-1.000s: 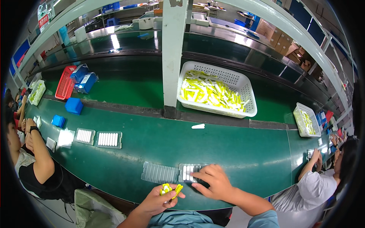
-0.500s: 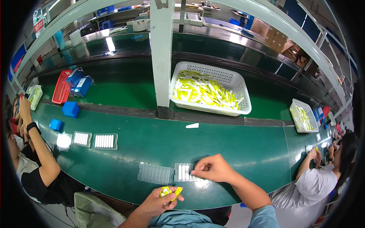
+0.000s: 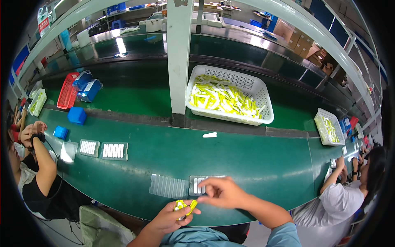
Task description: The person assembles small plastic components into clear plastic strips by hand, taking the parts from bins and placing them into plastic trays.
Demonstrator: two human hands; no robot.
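Near the table's front edge, my left hand point(image 3: 173, 216) is closed around a small bunch of yellow-and-white plastic strips point(image 3: 178, 204). My right hand point(image 3: 224, 193) hovers just to their right, thumb and forefinger apart, with no strip visible between them. Its thumb tip is close to the bunch; whether it touches I cannot tell. Partly hidden behind the right hand lies a clear tray point(image 3: 191, 190) with white strips standing in a row in its slots. Left of it, against its side, lies a clear ribbed tray half point(image 3: 168, 186) without strips.
A white basket point(image 3: 269, 111) heaped with yellow-and-white strips stands beyond the table, right of a white post point(image 3: 179, 61). One loose white strip point(image 3: 210, 135) lies before it. Two filled trays point(image 3: 115, 158) and blue blocks point(image 3: 77, 115) lie left. Co-workers sit on both sides.
My right hand has moved from the filled tray toward my left hand, its thumb and forefinger now apart. The left co-worker's arm has come down a little.
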